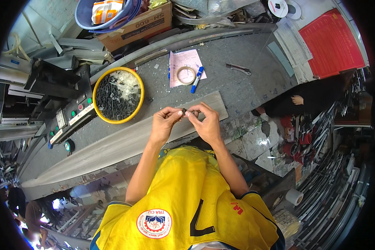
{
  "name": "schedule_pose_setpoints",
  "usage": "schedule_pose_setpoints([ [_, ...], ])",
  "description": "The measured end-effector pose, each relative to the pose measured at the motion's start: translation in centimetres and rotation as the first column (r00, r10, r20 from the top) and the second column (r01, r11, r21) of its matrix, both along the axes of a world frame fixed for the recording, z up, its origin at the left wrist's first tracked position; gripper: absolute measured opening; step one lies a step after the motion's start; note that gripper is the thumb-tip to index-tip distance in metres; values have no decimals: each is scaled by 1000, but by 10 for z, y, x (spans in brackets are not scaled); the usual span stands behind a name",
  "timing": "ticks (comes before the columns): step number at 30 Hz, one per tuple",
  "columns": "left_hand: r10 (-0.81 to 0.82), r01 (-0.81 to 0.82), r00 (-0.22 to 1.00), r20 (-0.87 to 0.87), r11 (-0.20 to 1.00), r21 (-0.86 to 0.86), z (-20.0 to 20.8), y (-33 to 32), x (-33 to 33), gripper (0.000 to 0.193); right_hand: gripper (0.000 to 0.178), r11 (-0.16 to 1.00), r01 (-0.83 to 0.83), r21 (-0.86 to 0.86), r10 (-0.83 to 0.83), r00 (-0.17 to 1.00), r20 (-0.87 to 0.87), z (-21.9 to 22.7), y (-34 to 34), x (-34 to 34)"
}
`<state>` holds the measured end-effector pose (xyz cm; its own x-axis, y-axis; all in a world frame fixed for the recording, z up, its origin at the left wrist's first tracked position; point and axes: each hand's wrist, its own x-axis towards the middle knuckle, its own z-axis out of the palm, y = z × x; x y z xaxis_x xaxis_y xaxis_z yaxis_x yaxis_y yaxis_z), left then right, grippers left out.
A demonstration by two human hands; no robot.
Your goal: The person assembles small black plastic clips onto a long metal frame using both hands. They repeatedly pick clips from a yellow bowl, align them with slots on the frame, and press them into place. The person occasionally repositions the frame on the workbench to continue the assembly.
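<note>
Fingertips of my left hand [167, 121] and my right hand [206, 121] meet in a pinch on a small dark piece [184, 111], mostly hidden by the thumbs. Both hands are held above a long grey board [146, 129] lying along the near edge of the bench. To the left of my left hand stands a yellow-rimmed round tub [142, 92], with many small black pieces [112, 100] and some whitish clear ones [127, 81] inside. Beyond my hands a roll of tape [186, 75] lies on a pink paper [175, 58], beside a blue marker [197, 80].
A control panel with buttons [80, 107] lines the left of the bench. At the back sit a cardboard box [141, 27] and a blue basin [84, 16]. A small metal tool [238, 68] lies far right. Another person in dark clothes [316, 93] is at the right, near long metal bars [329, 200].
</note>
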<state>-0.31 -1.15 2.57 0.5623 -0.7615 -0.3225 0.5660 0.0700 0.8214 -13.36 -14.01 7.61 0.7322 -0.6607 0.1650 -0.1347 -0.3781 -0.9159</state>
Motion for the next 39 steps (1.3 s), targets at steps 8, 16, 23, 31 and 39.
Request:
schedule_pose_setpoints([
  [8, -170, -58, 584, 794, 967, 249, 39, -16, 0, 15, 39, 987, 40, -159, -21, 993, 114, -11, -13, -13],
  [16, -452, 233, 484, 749, 892, 387, 83, -17, -3, 15, 12, 980, -116, -163, 93, 986, -142, -22, -36, -55],
  [23, -458, 428, 794, 400, 888, 166, 61, -25, -9, 9, 15, 987, 156, -25, -158, 980, -117, 17, -23, -85],
  [31, -225, 283, 924, 310, 946, -156, 10, -85, -28, 10, 15, 984, 145, -108, -149, 988, -37, 62, -12, -61],
  [39, -249, 329, 798, 549, 943, -50, 6, -137, -42, 11, 14, 833, 335, -440, -372, 928, 3, 64, -84, -73],
])
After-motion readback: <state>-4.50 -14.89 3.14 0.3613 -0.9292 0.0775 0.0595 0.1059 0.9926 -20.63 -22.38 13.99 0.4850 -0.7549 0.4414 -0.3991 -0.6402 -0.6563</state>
